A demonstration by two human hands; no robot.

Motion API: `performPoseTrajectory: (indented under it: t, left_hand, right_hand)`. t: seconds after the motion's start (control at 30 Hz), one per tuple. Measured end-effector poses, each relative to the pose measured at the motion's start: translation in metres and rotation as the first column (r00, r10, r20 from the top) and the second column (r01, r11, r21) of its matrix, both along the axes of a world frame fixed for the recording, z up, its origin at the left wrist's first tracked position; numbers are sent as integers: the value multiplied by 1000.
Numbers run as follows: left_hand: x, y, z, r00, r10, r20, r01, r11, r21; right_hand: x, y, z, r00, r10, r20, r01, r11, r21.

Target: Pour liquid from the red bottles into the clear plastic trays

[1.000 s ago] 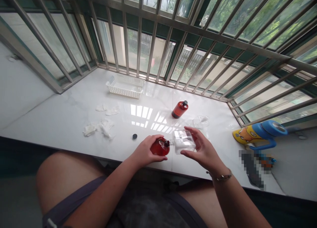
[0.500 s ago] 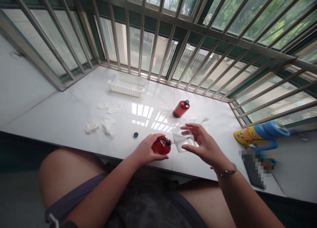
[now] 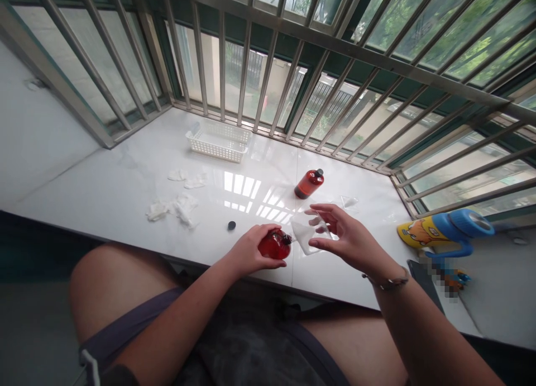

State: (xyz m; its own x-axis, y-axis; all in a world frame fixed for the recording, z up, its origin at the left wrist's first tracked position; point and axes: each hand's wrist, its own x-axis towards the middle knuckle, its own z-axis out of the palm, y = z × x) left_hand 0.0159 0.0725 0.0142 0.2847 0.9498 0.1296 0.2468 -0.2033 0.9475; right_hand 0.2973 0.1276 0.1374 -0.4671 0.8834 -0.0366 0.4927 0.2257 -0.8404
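Note:
My left hand [image 3: 256, 248] is wrapped around a red translucent bottle [image 3: 274, 245], which is tilted with its uncapped black-threaded neck toward the right. At that neck is the narrow end of a clear plastic funnel [image 3: 305, 236]; whether the spout sits inside the mouth I cannot tell. My right hand [image 3: 337, 234] holds the funnel's wide rim between thumb and fingers. A black cap [image 3: 231, 225] lies on the counter left of the bottle. Behind my hands, a second red bottle [image 3: 309, 184] stands with its black cap on.
Crumpled white tissues [image 3: 180, 208] lie on the white counter [image 3: 125, 190] at left. A white perforated basket [image 3: 218, 146] is near the barred window. Another clear plastic piece [image 3: 349, 201] lies beyond my right hand. At right are a yellow and blue flask [image 3: 444, 232] and a dark flat object [image 3: 425, 285].
The view has shifted slightly. My hands, the bottle and the funnel keep nearly the same positions relative to each other.

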Motion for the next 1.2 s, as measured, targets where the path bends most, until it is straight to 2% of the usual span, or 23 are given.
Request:
performPoseTrajectory:
  t: [0.1,0.27,0.37,0.53,0.9,1.2]
  left_hand:
    - [0,0,0,1000,0,3,0,1000,-8]
    - [0,0,1,1000,6,11,-6,1000,-12]
    - [0,0,1,1000,-1,20,1,1000,-7]
    - [0,0,1,1000,-2,23,2,1000,-2]
    - [0,1,-2,1000,-1,22,1,1000,-11]
    - [-1,1,-2,999,-12,33,13,1000,-10]
  right_hand:
    - [-1,2,0,1000,-7,-10,6,999,-35]
    - [-1,6,-5,994,-38,-100,21,985,-173]
    - [-1,7,-7,992,-43,-122,17,979,-201]
    - [-1,7,-4,996,-41,-81,25,981,-191]
    - [-12,3,19,994,-43,96,52,994,-92]
    - [-18,1,27,987,-59,149,72,994,-83]
